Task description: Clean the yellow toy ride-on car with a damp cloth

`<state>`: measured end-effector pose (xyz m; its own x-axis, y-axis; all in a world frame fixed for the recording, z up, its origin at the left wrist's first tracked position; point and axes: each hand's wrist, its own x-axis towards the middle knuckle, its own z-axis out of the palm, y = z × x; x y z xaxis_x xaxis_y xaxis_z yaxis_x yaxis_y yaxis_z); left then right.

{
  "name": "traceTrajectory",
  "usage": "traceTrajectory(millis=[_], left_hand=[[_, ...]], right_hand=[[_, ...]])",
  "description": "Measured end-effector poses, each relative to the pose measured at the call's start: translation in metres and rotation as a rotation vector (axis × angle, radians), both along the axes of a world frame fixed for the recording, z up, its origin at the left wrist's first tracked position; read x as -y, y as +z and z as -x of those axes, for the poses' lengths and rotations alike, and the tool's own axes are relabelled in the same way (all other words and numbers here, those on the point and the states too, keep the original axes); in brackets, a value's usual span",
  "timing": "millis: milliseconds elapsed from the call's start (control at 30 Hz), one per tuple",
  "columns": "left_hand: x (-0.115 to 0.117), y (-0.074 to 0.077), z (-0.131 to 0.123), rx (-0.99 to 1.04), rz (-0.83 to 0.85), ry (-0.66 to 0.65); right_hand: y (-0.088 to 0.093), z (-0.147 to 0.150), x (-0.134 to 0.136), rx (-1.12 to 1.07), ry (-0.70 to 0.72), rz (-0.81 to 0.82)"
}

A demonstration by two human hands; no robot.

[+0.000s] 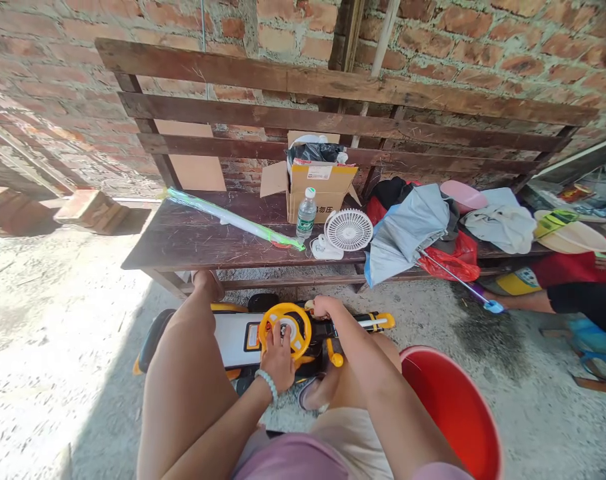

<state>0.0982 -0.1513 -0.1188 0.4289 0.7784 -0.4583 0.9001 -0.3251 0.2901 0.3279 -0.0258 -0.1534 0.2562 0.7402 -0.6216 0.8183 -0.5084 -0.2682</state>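
Toy car (243, 337) lay on ground between our knees, below bench (193, 243). Left hand (279, 357) rested on yellow wheel (285, 327), fingers curled, steadying it. Right hand (323, 307) gripped car's far side, bracing body. Bucket (447, 407) beside right leg.

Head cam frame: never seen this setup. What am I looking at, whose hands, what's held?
One camera worn on a person's head looks forward and down, so the bare knees and arms are the wearer's own. The left hand, with a bead bracelet, rests on a yellow wheel of a yellow and black toy vehicle on the floor. The right hand grips the toy beside the wheel. A red bucket stands to the right. On the wooden bench: a water bottle, small fan, cardboard box, umbrella.
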Motion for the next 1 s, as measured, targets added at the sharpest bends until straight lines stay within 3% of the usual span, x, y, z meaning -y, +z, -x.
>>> traceTrajectory(millis=[167, 333, 500, 600, 800, 1000], left_hand=[[-0.003, 0.006, -0.003, -0.036, 0.029, -0.01], [-0.007, 0.015, -0.004, -0.013, 0.04, -0.071], [-0.006, 0.026, -0.004, 0.006, 0.071, 0.005], [-0.006, 0.03, -0.001, 0.04, 0.097, 0.066], [-0.005, 0.031, 0.0, 0.047, 0.086, 0.072], [-0.006, 0.02, 0.004, 0.103, 0.093, 0.078]], right_hand=[[0.017, 0.004, -0.003, -0.104, 0.06, 0.052], [0.02, 0.006, 0.004, -0.273, -0.374, -0.298], [0.003, 0.04, 0.025, -0.347, -0.561, -0.605], [-0.014, 0.056, 0.048, -0.397, -0.642, -0.689], [-0.034, 0.062, 0.084, -0.404, -0.677, -0.762], [-0.047, 0.073, 0.115, -0.398, -0.655, -0.937]])
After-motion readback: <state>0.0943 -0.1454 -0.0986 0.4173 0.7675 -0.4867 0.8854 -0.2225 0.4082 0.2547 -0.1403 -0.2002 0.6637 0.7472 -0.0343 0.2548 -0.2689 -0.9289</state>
